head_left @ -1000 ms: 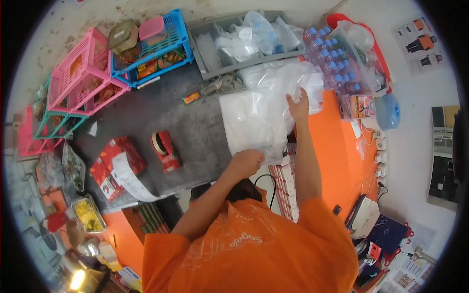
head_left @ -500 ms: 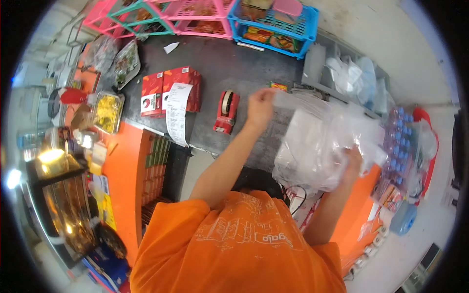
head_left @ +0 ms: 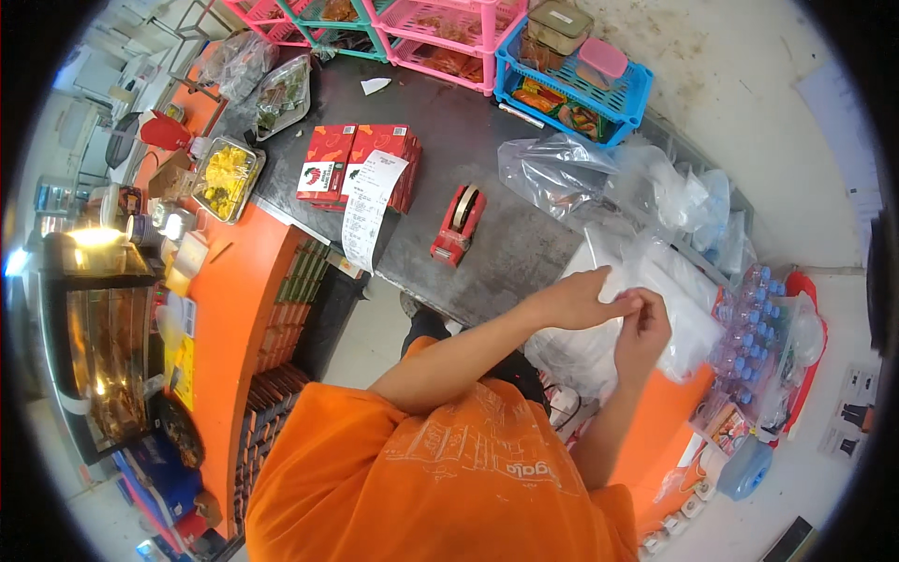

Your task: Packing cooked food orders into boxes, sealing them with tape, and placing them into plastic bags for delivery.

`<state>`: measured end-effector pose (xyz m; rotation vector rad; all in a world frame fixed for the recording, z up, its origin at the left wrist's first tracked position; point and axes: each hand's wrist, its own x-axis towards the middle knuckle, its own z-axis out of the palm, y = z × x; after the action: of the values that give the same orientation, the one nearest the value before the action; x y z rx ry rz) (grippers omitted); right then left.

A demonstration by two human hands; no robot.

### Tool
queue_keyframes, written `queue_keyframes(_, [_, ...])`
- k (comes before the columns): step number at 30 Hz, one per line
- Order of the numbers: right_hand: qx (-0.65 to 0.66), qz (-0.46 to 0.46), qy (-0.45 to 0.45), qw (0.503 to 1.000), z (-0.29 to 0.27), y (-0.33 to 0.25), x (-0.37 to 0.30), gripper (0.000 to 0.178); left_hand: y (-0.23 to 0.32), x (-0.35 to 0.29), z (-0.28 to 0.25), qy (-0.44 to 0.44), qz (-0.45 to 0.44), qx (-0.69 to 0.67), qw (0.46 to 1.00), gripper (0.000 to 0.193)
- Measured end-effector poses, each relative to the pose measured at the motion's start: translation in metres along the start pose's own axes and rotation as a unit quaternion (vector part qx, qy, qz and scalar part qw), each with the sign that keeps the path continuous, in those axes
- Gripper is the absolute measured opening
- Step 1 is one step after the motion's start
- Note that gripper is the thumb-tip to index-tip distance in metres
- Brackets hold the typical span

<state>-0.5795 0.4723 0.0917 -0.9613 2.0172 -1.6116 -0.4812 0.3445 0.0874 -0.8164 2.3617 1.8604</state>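
Overlapping at the fingers, a person's bare left hand [head_left: 579, 298] and right hand [head_left: 643, 335] come together over a layered pile of clear and whitish plastic bags [head_left: 688, 314]; whether they pinch any plastic, one cannot tell. The pile lies directly beneath, beside a dark grey counter [head_left: 449, 117]. From the hands, a crumpled clear plastic bag [head_left: 552, 173] lies at eleven o'clock, a red tape dispenser [head_left: 452, 244] at ten, and blue-capped clear plastic bottles [head_left: 746, 323] at three.
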Motion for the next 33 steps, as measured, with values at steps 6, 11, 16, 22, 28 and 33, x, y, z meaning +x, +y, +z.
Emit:
queue_keyframes(6, [-0.567, -0.131, 0.102, 0.807, -0.047, 0.233, -0.03, 0.022, -0.099, 0.033, 0.059, -0.015, -0.074, -0.024, 0.997, 0.09])
queue_keyframes(11, [-0.15, 0.08, 0.079, 0.982, 0.012, 0.123, -0.021, 0.022, -0.101, 0.023, 0.061, 0.015, -0.027, -0.004, 0.999, 0.084])
queue_keyframes(16, [0.029, 0.137, 0.103, 0.985, 0.008, 0.066, -0.025, 0.029, -0.066, 0.005, 0.028, -0.041, -0.067, -0.178, 0.981, 0.044])
queue_keyframes(22, [-0.026, 0.137, 0.1, 0.985, -0.016, 0.016, -0.034, 0.022, -0.046, -0.048, -0.058, 0.222, 0.111, 0.067, 0.966, 0.027])
queue_keyframes(28, [0.126, -0.003, -0.039, 0.991, 0.048, -0.015, -0.046, 0.01, -0.065, -0.098, -0.037, 0.065, 0.111, -0.354, 0.926, 0.033])
queue_keyframes(33, [0.062, 0.058, -0.1, 0.991, 0.085, -0.065, -0.083, 0.018, -0.047, -0.165, -0.076, 0.173, 0.103, -0.137, 0.97, 0.029])
